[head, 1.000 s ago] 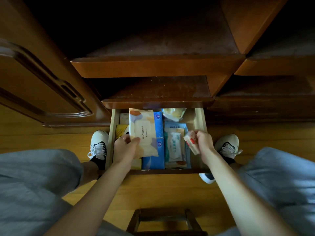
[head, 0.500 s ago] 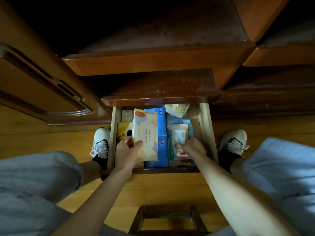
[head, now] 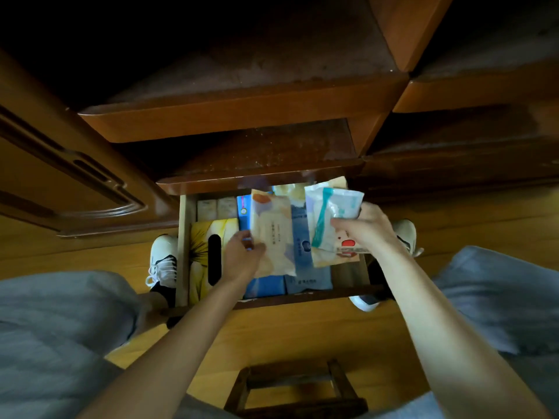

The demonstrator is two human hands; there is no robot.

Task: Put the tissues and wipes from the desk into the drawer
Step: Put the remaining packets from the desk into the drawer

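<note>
The open wooden drawer (head: 182, 246) sits low under the desk. My left hand (head: 240, 258) grips a cream tissue pack (head: 272, 231) with pastel blotches, held upright above the drawer's middle. My right hand (head: 367, 229) holds a stack of packs lifted over the drawer's right side: a white and teal wipes pack (head: 328, 213) on top and a small pack with a red mark (head: 348, 247) below. Inside lie a yellow tissue box (head: 202, 252), blue packs (head: 302, 267) and small cream packs (head: 216, 208).
Desk shelves (head: 242, 122) overhang the drawer from above. A cabinet door (head: 60, 176) stands at the left. My shoes (head: 163, 261) flank the drawer on the wooden floor, grey trouser legs at both sides. A small wooden stool (head: 296, 385) is below.
My right hand went down into the drawer's right side and has now lifted several packs up out of it. My left hand keeps holding the cream pack, shifted slightly right.
</note>
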